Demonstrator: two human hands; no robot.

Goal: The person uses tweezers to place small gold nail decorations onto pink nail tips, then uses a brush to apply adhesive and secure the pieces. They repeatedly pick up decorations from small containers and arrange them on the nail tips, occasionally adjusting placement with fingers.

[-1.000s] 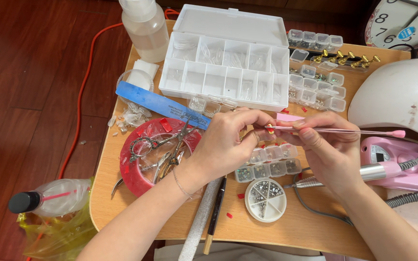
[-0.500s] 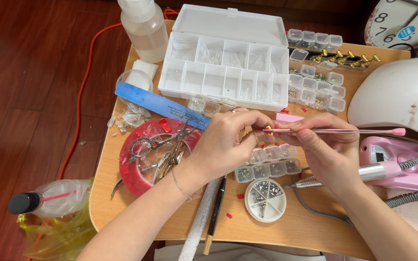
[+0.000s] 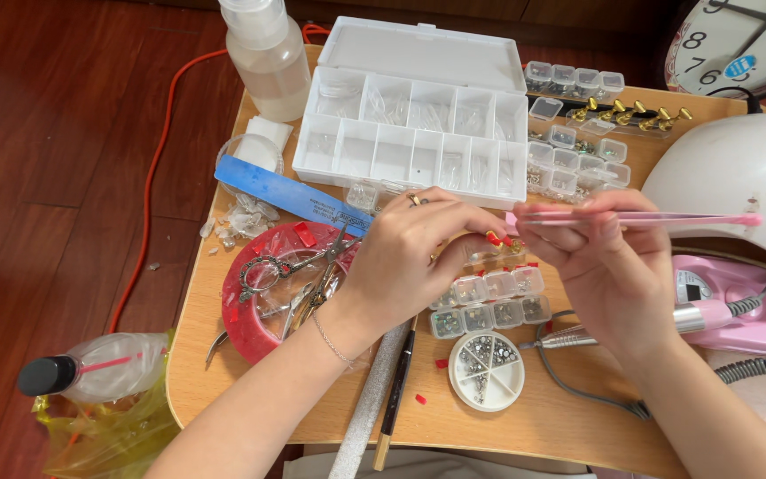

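A small red nail tip (image 3: 495, 238) is pinched between the thumb and fingers of the left hand (image 3: 418, 257), which is curled over the middle of the wooden table (image 3: 569, 426). A long pink pair of tweezers (image 3: 640, 217) is pinched between the thumb and fingers of the right hand (image 3: 609, 266), held level, with its fine end brought just beside the red nail tip; whether the two touch cannot be told. A thin bracelet (image 3: 330, 339) is worn on the left wrist. Directly below the hands a strip of small clear bead boxes (image 3: 489, 302) is seen on the table, and nearer the front edge a round white divided dish (image 3: 487, 370) holding tiny stones. To the left of the left hand a red round tray (image 3: 263, 337) is set, in which scissors (image 3: 290, 266) and other metal tools are laid. A blue nail file (image 3: 290, 195) lies slantwise above the tray. Behind the hands a white compartment box (image 3: 418, 133) stands open with clear nail tips inside, and a clear pump bottle (image 3: 268, 58) stands at its left. A white dome lamp (image 3: 738, 177) is placed at the right, with a pink nail drill unit (image 3: 746, 310) in front of it and its handpiece (image 3: 613, 330) lying under the right hand. A dark brush (image 3: 396, 395) and a silver file (image 3: 370, 399) lie by the front edge. A white clock (image 3: 742, 40) is seen at the far right corner.
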